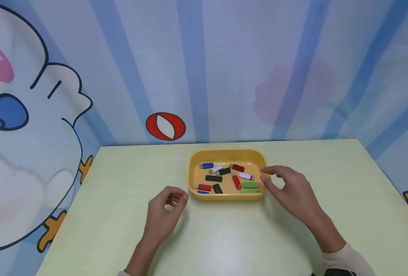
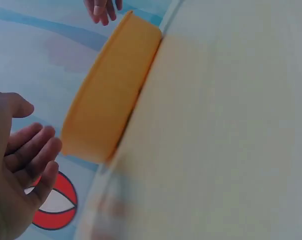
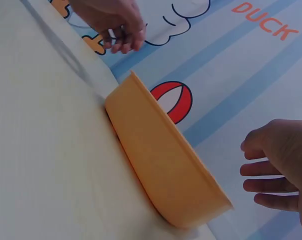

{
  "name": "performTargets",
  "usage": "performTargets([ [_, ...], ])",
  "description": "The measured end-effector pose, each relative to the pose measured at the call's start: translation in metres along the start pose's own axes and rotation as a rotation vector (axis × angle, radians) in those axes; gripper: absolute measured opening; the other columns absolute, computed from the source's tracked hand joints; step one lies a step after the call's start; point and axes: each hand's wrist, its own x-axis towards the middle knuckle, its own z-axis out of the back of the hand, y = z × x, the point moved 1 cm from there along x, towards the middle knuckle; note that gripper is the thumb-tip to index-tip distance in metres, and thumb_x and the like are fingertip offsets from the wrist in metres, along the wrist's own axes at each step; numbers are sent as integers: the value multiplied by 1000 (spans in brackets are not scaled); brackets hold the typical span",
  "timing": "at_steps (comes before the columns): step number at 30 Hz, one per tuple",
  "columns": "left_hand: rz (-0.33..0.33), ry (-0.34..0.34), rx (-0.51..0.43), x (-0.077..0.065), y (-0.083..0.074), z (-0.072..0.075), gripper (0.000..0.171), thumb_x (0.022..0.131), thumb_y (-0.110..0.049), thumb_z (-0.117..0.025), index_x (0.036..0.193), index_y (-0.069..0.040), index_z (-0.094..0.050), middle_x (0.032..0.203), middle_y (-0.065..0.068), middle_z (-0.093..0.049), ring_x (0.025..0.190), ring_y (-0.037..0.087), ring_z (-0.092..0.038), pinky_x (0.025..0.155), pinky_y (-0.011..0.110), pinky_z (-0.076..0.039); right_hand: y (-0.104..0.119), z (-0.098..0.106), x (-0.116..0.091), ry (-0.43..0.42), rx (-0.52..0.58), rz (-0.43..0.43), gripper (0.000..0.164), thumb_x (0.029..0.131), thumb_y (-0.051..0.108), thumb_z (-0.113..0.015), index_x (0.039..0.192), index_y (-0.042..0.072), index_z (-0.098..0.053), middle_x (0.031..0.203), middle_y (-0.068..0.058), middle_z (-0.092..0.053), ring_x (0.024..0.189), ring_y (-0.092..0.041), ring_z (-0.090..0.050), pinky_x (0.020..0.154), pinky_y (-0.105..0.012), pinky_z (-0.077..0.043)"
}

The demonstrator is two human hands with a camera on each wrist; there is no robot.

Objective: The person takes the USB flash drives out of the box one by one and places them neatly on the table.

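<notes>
A yellow tray (image 1: 224, 197) on the table holds several USB sticks, among them a blue one (image 1: 207, 165), a red one (image 1: 236, 181), a black one (image 1: 213, 178) and a green one (image 1: 249, 184). Just off the tray's lower left corner is my left hand (image 1: 162, 214), fingers loosely bent and holding nothing. My right hand (image 1: 293, 191) hovers at the tray's right rim, thumb and fingers apart with nothing between them. In both wrist views, the tray's outer wall (image 2: 108, 87) hides the sticks; the right hand (image 3: 286, 170) shows relaxed fingers.
The pale table (image 1: 128, 168) stretches out on both sides of the tray. Behind it stands a blue striped wall (image 1: 224, 76) printed with cartoon ducks and a red-and-white ball (image 1: 165, 126). At the bottom right, a light sleeve (image 1: 349, 260) covers the right forearm.
</notes>
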Motion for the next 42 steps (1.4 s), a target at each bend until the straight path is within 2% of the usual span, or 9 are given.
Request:
performTargets([
  [3, 65, 37, -96, -2, 10, -4, 3, 102, -17, -73, 102, -14, -74, 88, -3, -74, 79, 12, -68, 73, 26, -59, 5, -7, 9, 61, 13, -18, 24, 98, 18, -77, 121, 10, -77, 114, -8, -79, 104, -29, -72, 83, -50, -62],
  [7, 183, 98, -242, -3, 17, -7, 5, 102, -11, -70, 100, -8, -75, 86, 7, -76, 76, 19, -71, 70, 29, -61, 10, -17, 21, 116, 17, -34, 22, 97, 15, -78, 118, 10, -78, 111, -6, -78, 98, -25, -70, 82, -46, -61],
  [11, 249, 126, -315, -1, 21, -7, 7, 101, -8, -69, 100, -4, -74, 86, 12, -76, 74, 21, -70, 67, 28, -59, 15, -25, 34, 164, -22, -49, 20, 96, 17, -80, 115, 11, -79, 109, -5, -78, 94, -24, -67, 78, -41, -60],
  [15, 253, 123, -342, 1, 23, -3, 7, 101, -7, -70, 99, -2, -74, 86, 14, -75, 71, 20, -68, 64, 26, -57, 21, -31, 46, 228, -86, -68, 19, 95, 19, -80, 113, 13, -79, 108, -5, -77, 94, -25, -65, 74, -38, -59],
  [21, 274, 95, -340, 1, 28, 3, 8, 101, -8, -69, 100, -1, -74, 83, 13, -75, 68, 20, -66, 63, 26, -55, 25, -39, 66, 334, -194, -37, 21, 93, 18, -83, 112, 10, -80, 106, -6, -77, 99, -26, -66, 83, -42, -62],
  [27, 304, 56, -352, -2, 35, 6, 11, 102, -9, -68, 101, 0, -73, 81, 12, -74, 67, 17, -63, 61, 24, -54, 26, -46, 80, 485, -282, -10, 21, 93, 22, -84, 108, 9, -78, 100, -4, -75, 85, -19, -62, 76, -37, -60],
  [31, 295, 44, -377, -3, 39, 7, 11, 102, -7, -66, 99, 1, -73, 80, 13, -73, 64, 15, -61, 60, 23, -52, 25, -49, 85, 554, -304, -17, 22, 94, 24, -83, 106, 7, -77, 96, -3, -74, 80, -18, -59, 72, -35, -58],
  [36, 286, 38, -403, -1, 41, 3, 11, 103, -6, -64, 99, 1, -72, 79, 13, -72, 63, 15, -60, 60, 23, -52, 18, -52, 88, 588, -321, -21, 19, 96, 24, -80, 104, 6, -77, 90, -3, -72, 77, -18, -57, 70, -33, -55],
  [42, 284, 34, -419, -2, 42, 3, 12, 103, -4, -64, 98, 3, -72, 78, 11, -72, 64, 14, -60, 61, 23, -52, 11, -59, 90, 591, -347, 2, 20, 96, 25, -80, 101, 6, -77, 84, -2, -69, 75, -18, -56, 67, -32, -53],
])
